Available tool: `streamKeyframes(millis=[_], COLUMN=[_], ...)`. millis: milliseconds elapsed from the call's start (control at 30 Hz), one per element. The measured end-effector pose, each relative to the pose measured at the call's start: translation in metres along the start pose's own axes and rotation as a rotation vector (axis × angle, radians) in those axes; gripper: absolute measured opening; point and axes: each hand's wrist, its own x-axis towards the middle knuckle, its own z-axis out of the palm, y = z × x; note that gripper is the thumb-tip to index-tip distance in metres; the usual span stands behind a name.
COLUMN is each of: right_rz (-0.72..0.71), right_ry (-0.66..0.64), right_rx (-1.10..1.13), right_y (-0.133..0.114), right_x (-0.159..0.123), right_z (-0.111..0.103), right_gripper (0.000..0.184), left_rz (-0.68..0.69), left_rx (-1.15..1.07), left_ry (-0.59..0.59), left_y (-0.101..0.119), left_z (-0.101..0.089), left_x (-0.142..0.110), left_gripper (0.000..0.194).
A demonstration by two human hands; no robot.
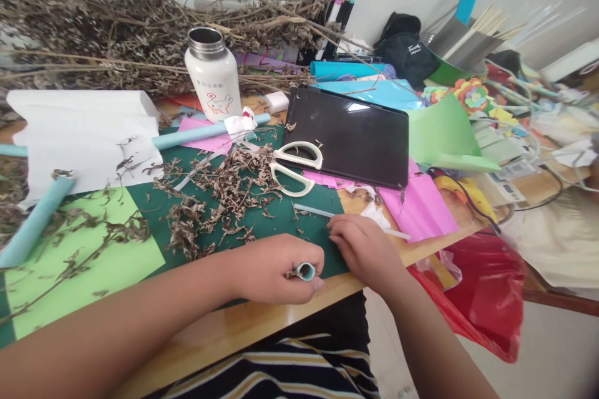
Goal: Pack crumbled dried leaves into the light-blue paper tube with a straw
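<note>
My left hand [281,267] is closed around a rolled light-blue paper tube [306,271], whose open end points toward me. A bit of dried leaf sticks out beside that end. My right hand [362,249] rests at the table's front edge, fingers curled over a thin translucent glue stick [312,210] that shows on both sides of the hand. Just beyond my hands, crumbled dried leaves [229,190] lie heaped on the green cutting mat [276,224]. White-handled scissors [297,169] lie with their blades hidden among the leaves.
A black tablet [349,134] lies behind the scissors, with pink paper [421,206] partly under it. An uncapped white bottle [213,75] stands at the back, before dried branches [116,31]. Light-green paper [88,255] lies left; a red plastic bag [486,293] hangs right.
</note>
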Motion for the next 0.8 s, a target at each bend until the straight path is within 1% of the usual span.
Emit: streamKeyframes(millis=[67,100,167,233,267,367,433,533,567,667,800], right_rz=[0.036,0.048,0.038,-0.011,-0.044,-0.131,-0.164,-0.157,-0.144,-0.118,-0.113], right_ry=[0.110,0.166,0.260,0.297,0.294,0.290,0.279,0.242,0.235,0.238,0.231], right_rx=[0.119,0.219,0.488,0.681,0.710,0.682,0.657,0.657,0.657,0.629,0.567], right_y=[-0.006,-0.010,-0.022,-0.033,-0.037,-0.043,-0.044,-0.044,-0.044,-0.048,-0.055], right_x=[-0.005,-0.007,-0.008,-0.006,-0.004,0.004,0.008,0.011,0.011,0.011,0.012], right_z=[-0.005,-0.009,-0.018,-0.025,-0.028,-0.031,-0.031,-0.028,-0.027,-0.025,-0.024], right_gripper=[0.009,0.010,0.016,0.024,0.028,0.031,0.023,0.009,0.010,0.021,0.029], left_rz=[0.013,0.019,0.023,0.024,0.023,0.024,0.030,0.041,0.042,0.040,0.038], left_rx=[0.003,0.004,0.001,-0.010,-0.016,-0.038,-0.059,-0.078,-0.079,-0.075,-0.080], left_ry=[-0.001,-0.001,-0.001,0.001,0.002,-0.003,-0.001,0.012,0.014,0.011,0.003], left_y=[0.000,0.000,0.000,0.000,0.000,0.000,0.001,0.001,0.001,0.001,0.001], left_z=[-0.001,-0.001,-0.001,-0.001,0.000,0.000,0.000,0.000,0.000,0.000,-0.001], left_x=[0.001,0.001,0.001,0.002,0.002,0.001,0.001,0.002,0.002,0.003,0.003], left_gripper=[0.017,0.016,0.015,0.014,0.013,0.011,0.011,0.014,0.015,0.013,0.016])
